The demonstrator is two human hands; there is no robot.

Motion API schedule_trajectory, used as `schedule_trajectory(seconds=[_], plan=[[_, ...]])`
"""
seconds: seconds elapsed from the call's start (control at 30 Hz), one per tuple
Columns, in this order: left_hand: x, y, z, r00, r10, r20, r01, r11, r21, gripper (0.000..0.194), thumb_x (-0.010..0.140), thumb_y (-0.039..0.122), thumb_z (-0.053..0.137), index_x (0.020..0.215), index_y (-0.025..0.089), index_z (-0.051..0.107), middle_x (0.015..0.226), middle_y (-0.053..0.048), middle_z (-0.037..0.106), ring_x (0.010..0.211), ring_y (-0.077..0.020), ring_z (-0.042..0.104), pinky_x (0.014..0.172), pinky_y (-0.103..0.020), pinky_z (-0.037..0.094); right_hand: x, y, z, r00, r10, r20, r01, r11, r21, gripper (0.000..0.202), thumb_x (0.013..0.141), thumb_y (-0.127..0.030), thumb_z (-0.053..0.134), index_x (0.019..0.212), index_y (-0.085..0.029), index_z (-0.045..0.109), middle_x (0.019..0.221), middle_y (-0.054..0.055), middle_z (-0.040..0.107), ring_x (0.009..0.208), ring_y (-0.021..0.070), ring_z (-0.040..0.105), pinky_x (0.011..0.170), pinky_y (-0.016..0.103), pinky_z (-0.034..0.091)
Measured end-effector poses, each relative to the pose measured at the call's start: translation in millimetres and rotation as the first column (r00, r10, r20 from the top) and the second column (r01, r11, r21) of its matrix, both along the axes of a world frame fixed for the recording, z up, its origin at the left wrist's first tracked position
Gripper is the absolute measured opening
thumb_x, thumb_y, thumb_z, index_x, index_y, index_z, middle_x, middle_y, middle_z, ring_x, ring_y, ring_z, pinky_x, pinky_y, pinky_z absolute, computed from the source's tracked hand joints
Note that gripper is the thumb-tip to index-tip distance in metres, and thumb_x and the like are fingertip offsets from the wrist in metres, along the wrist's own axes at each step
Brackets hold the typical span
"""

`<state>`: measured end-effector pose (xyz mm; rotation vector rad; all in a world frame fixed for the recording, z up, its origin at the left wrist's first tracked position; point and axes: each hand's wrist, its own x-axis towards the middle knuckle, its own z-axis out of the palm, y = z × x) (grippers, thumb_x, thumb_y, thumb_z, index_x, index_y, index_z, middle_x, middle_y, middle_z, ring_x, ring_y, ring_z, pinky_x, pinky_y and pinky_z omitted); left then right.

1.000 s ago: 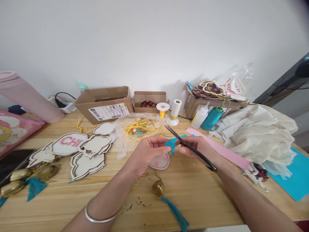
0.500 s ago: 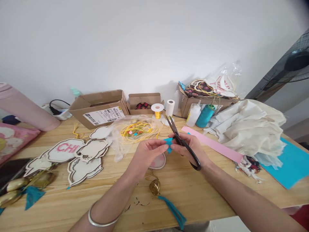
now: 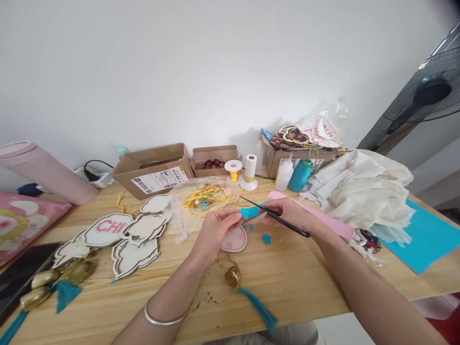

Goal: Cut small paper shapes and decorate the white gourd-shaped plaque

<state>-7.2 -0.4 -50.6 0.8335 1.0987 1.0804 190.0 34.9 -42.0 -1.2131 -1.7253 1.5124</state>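
Pinching one end of the blue strip (image 3: 253,211), the left hand (image 3: 220,222) has its grip closed between thumb and fingers; the right hand (image 3: 290,211), at the other end, has its grip round the black scissors (image 3: 293,227). The blue strip lies above the worktop (image 3: 305,273), near the round pendant (image 3: 233,239). Handling, as judged: very light, soft, bendable, easily creased, hardly slippery; best taken flat by a plain end, clear of the black scissors. Appearance: bright blue, matt, narrow, its edge uneven beside the left hand.
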Motion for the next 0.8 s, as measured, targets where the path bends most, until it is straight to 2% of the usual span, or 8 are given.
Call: schedule_trajectory(seconds=[0.13,0.23,0.33,0.43,0.53,0.67,0.8], plan=[[0.1,0.1,0.9,0.999,0.012,-0.033,-0.012,1.0,0.015,0.016,0.059,0.026,0.074,0.07,0.014,0.071,0.065,-0.003,0.069,0.061,-0.0106,0.058,0.063,-0.022,0.045,-12.1,-9.7,7.7,0.996,-0.014,-0.086,0.017,0.999,0.035,0.043,0.052,-0.046,0.075,0.078,-0.013,0.066,0.067,0.001,0.059,0.063,0.0136,0.054,0.06,0.026,0.044],[2.5,-0.5,3.0,0.999,0.035,-0.018,-0.034,0.999,0.037,0.014,0.059,0.026,0.073,0.065,0.014,0.069,0.062,-0.001,0.068,0.058,-0.0096,0.058,0.059,-0.02,0.044,-22.4,-17.5,3.6,0.986,0.0,-0.164,0.016,0.995,0.094,0.046,0.062,-0.054,0.067,0.082,-0.013,0.063,0.067,0.001,0.056,0.06,0.0118,0.051,0.055,0.024,0.042],[4.9,-2.4,7.9,0.998,0.047,-0.031,-0.045,0.996,0.079,0.012,0.06,0.025,0.072,0.061,0.015,0.065,0.055,0.001,0.064,0.052,-0.0075,0.054,0.05,-0.017,0.04,-26.0,-21.9,-3.1,0.971,0.074,-0.226,-0.043,0.989,0.14,0.047,0.069,-0.057,0.059,0.085,-0.013,0.059,0.062,-0.001,0.047,0.053,0.0085,0.041,0.046,0.02,0.033],[5.7,-4.5,14.6,0.994,0.087,-0.069,-0.077,0.987,0.14,0.011,0.059,0.021,0.071,0.056,0.015,0.061,0.047,0.005,0.058,0.042,-0.0043,0.045,0.043,-0.016,0.034,-23.4,-23.1,-5.5,0.972,0.144,-0.186,-0.115,0.981,0.157,0.046,0.072,-0.058,0.055,0.081,-0.013,0.057,0.061,-0.003,0.039,0.052,0.0074,0.032,0.043,0.019,0.025],[5.1,-5.0,19.7,0.99,0.112,-0.085,-0.096,0.98,0.172,0.012,0.057,0.019,0.07,0.054,0.015,0.059,0.046,0.006,0.055,0.04,-0.0033,0.04,0.04,-0.016,0.031,-20.0,-23.0,-4.9,0.973,0.187,-0.137,-0.167,0.975,0.144,0.048,0.071,-0.06,0.055,0.079,-0.013,0.058,0.06,-0.003,0.036,0.053,0.0079,0.03,0.043,0.02,0.023],[4.0,-4.3,21.8,0.99,0.108,-0.087,-0.096,0.986,0.134,0.014,0.055,0.02,0.07,0.052,0.014,0.058,0.047,0.005,0.055,0.041,-0.0039,0.041,0.039,-0.016,0.029,-18.3,-22.7,-6.4,0.958,0.252,-0.138,-0.238,0.965,0.11,0.046,0.072,-0.057,0.056,0.083,-0.013,0.059,0.06,-0.004,0.036,0.052,0.0075,0.03,0.045,0.02,0.023],[3.5,-4.2,22.4,0.99,0.1,-0.098,-0.09,0.99,0.106,0.013,0.054,0.02,0.07,0.051,0.013,0.058,0.045,0.005,0.053,0.04,-0.0039,0.04,0.039,-0.016,0.028,-17.5,-22.4,-8.9,0.953,0.265,-0.147,-0.258,0.964,0.069,0.043,0.073,-0.055,0.057,0.083,-0.013,0.06,0.059,-0.004,0.036,0.052,0.0074,0.03,0.045,0.021,0.022]])
